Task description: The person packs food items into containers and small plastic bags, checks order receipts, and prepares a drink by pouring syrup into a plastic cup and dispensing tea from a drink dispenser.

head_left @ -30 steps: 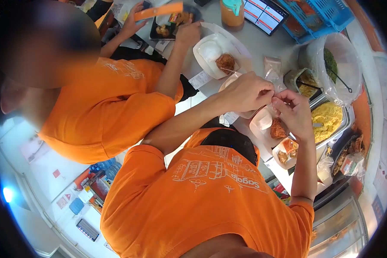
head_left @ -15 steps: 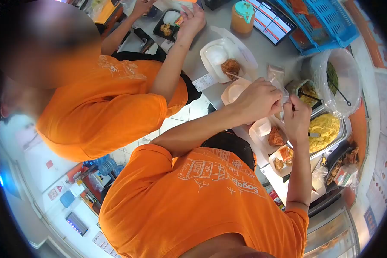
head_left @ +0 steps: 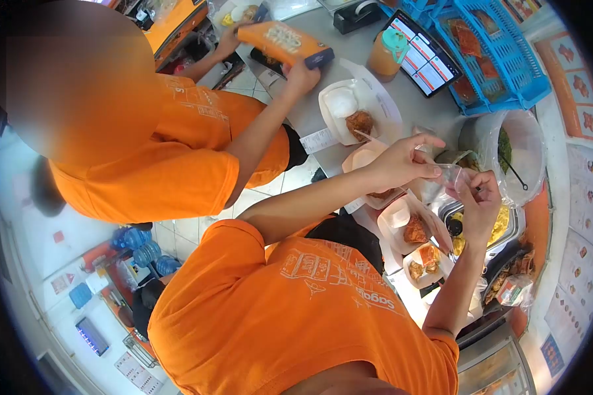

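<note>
Both of my hands are on a small clear plastic bag point(head_left: 449, 176), stretched between them above the food boxes. My left hand point(head_left: 407, 159) pinches one side of it, thumb against fingers, with the index finger extended. My right hand point(head_left: 479, 196) grips the other side with curled fingers. Below are a paper box with rice and fried chicken point(head_left: 415, 229), a smaller box of food pieces point(head_left: 423, 264), and a box partly hidden under my left wrist point(head_left: 362, 157). Farther off, another open box point(head_left: 339, 131) holds rice and a fried chicken piece. Past my right hand sits a metal tray of yellow food point(head_left: 501, 227).
A co-worker at left holds an orange carton point(head_left: 286, 43). At the back stand a green-lidded jar point(head_left: 385, 56), a tablet point(head_left: 423, 56) and blue baskets point(head_left: 501, 52). To the right are a plastic-lined bin point(head_left: 530, 148) and a black tray of fried food point(head_left: 507, 273).
My hands have moved slightly apart, showing more of the plastic bag, and my left fingers have loosened from a fist. The co-worker now holds an orange carton. The view has shifted.
</note>
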Demonstrator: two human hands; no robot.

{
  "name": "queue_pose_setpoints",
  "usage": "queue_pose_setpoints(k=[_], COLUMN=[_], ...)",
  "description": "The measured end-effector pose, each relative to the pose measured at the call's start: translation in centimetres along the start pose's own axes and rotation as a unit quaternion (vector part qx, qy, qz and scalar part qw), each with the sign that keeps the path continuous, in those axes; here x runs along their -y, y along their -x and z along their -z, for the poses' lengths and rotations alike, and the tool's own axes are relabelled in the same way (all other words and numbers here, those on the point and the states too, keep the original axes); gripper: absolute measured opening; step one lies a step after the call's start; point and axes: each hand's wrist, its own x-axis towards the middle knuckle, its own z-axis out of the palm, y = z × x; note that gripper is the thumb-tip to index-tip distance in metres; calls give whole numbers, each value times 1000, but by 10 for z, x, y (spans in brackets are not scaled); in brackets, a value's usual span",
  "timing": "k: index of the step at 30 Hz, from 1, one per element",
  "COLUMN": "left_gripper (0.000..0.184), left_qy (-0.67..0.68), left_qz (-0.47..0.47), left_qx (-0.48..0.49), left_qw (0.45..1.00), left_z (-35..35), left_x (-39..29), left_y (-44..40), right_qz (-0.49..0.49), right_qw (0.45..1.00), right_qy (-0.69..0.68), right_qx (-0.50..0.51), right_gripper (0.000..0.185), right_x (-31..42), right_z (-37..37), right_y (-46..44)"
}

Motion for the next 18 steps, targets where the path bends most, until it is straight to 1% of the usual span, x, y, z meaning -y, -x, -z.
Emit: queue_pose_setpoints(k=[1, 2, 3, 4, 5, 6, 7, 9, 10, 11, 12, 13, 14, 15, 16, 17, 18], left_gripper=[48, 51, 51, 53, 55, 55, 57, 59, 60, 62, 62, 65, 68, 67, 67, 67, 65], left_qy=[-20, -41, -42, -31, -20, -19, -29, -42, -96, -151, -150, -131, -102, -134, -171, -163, -350], left_qz=[-8, -15, -16, -55, -92, -88, -91, -93, -70, -47, -43, -71, -91, -79, -69, -57, -205], left_qx=[-20, -41, -39, -51, -63, -64, -83, -99, -90, -78, -69, -61, -48, -60, -68, -42, -105], left_qw=[1000, 998, 998, 997, 994, 994, 992, 990, 989, 984, 985, 987, 990, 986, 980, 984, 908], left_z=[-5, -9, -8, -6, -4, -6, -7, -13, -18, -19, -15, -10, -11, -14, -14, -13, -10], left_x=[-10, -15, -9, -1, 7, 7, 7, -1, -11, -17, -18, -13, -4, -6, -10, -9, -9], left_y=[4, 7, 6, 3, 0, 1, 2, 4, 8, 11, 10, 6, 2, 3, 2, -3, -9], right_qz=[1, -12, -24, -20, 21, 55, 51, -19, -20, -15, -13, -20, -34, -32, -7, 16, 7], right_qw=[1000, 1000, 1000, 1000, 1000, 998, 998, 999, 999, 999, 998, 994, 995, 990, 990, 989, 990], right_qy=[1, 2, 1, 0, -1, -1, -2, 49, 47, 48, 51, 98, 92, 137, 131, 138, 141], right_qx=[-1, -7, -14, -15, 6, 28, 28, -14, -16, 10, 32, 34, 22, 25, 45, 42, 21], right_gripper=[16, 12, 8, 8, 5, 6, 6, 8, 8, 12, 17, 21, 23, 26, 29, 30, 30], right_x=[2, 3, 5, -2, -17, -18, -17, -9, -11, -13, -15, -13, -10, -4, -11, -8, -4], right_z=[-1, -3, -4, 1, 10, 9, 9, 5, 6, 7, 12, 13, 14, 17, 23, 24, 28], right_y=[1, 2, 1, -2, -5, -3, -1, -3, -3, -4, -4, -5, -3, -2, -5, -6, -5])
